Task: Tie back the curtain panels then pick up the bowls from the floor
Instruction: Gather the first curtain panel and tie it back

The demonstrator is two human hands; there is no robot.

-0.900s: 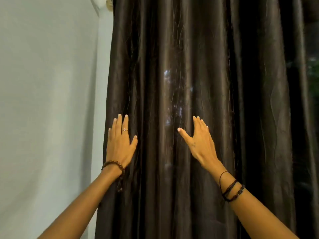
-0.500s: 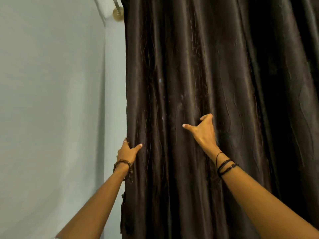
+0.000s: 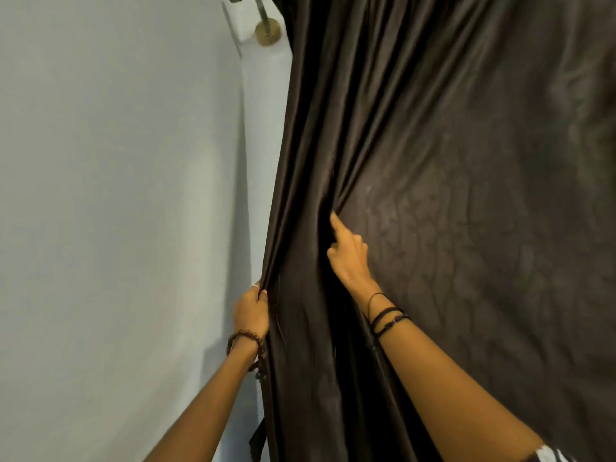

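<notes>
Curtain: dark brown, faintly glossy, with a crinkled vein-like texture; hangs down the right two-thirds of the view, beside a pale wall. Bunched into deep vertical folds along its left edge, stretched flatter and smoother to the right. Reaches up past a brass-coloured bracket fixed on a white corner strip near the top. Narrow dark strap or tab dangling by the lower left edge.

Left hand: raised at the curtain's left edge, back of hand toward the camera, thumb and fingers curled round and pinching the edge folds. Thin ring on one finger, beaded bracelet round the wrist. Forearm rising from bottom centre.

Right hand: pushed into a fold a little higher and further right, thumb pointing up along the crease, fingers tucked behind the cloth and hidden, gathering a pleat toward the left. Cannot tell exactly how those fingers lie. Several thin dark cords round the wrist. Forearm coming up from the lower right corner, with a striped sleeve edge just visible.
</notes>
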